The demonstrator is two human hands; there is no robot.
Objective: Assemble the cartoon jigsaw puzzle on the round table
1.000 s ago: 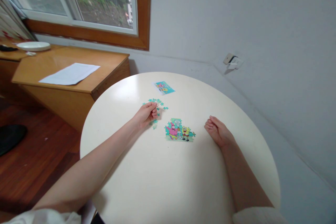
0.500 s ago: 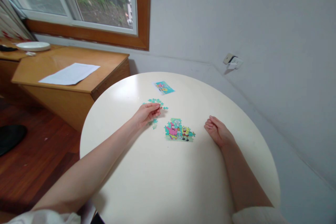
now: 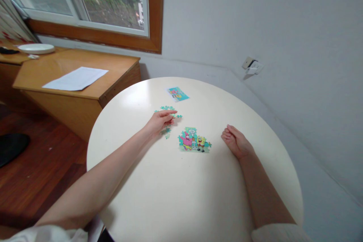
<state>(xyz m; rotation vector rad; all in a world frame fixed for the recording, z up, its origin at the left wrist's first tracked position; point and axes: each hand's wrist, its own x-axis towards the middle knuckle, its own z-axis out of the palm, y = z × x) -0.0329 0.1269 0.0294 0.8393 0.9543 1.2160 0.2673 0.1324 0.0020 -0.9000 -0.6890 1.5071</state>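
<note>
On the round cream table (image 3: 181,196), a partly joined cartoon jigsaw (image 3: 194,140) lies between my hands. My left hand (image 3: 160,121) reaches over a scatter of loose teal puzzle pieces (image 3: 168,109), index finger stretched out and touching them, fingers apart, nothing gripped. My right hand (image 3: 235,141) rests on the table to the right of the jigsaw, fingers curled loosely together, nothing visible in them. A small picture card (image 3: 177,93) lies further back on the table.
A wooden desk (image 3: 70,83) with a white sheet of paper (image 3: 76,78) stands to the left under the window; a white plate (image 3: 36,48) sits further left. The white wall runs close behind the table, with a socket (image 3: 251,65). Wood floor lies at left.
My left hand has uncurled from a loose fist and stretched its index finger forward over the loose pieces. My right hand has stayed still.
</note>
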